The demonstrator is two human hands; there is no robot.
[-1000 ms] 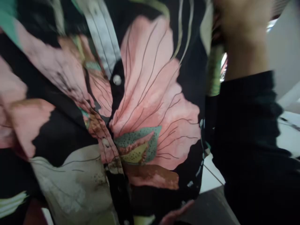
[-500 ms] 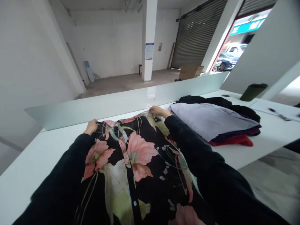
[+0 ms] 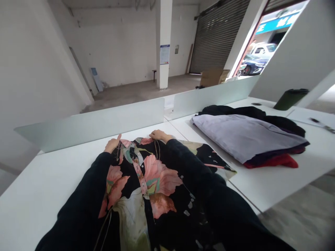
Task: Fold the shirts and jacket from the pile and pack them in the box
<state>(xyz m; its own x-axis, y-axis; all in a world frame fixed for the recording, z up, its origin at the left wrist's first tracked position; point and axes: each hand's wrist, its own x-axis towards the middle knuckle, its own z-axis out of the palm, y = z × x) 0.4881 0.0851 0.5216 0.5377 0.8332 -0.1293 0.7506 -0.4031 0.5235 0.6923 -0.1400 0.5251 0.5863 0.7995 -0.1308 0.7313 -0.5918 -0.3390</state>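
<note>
folded clothes (image 3: 248, 137) lie on the white table (image 3: 272, 188), a dark green tumbler (image 3: 291, 99) beyond them

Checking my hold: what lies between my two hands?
The black floral shirt's collar lies between your left hand and right hand in the head view.

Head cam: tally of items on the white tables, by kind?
Floral button-front shirt: 1
Folded clothes pile: 1
Dark green tumbler: 1
Total: 3, leaving out the small dark items at far right, too small to name or count.
</note>
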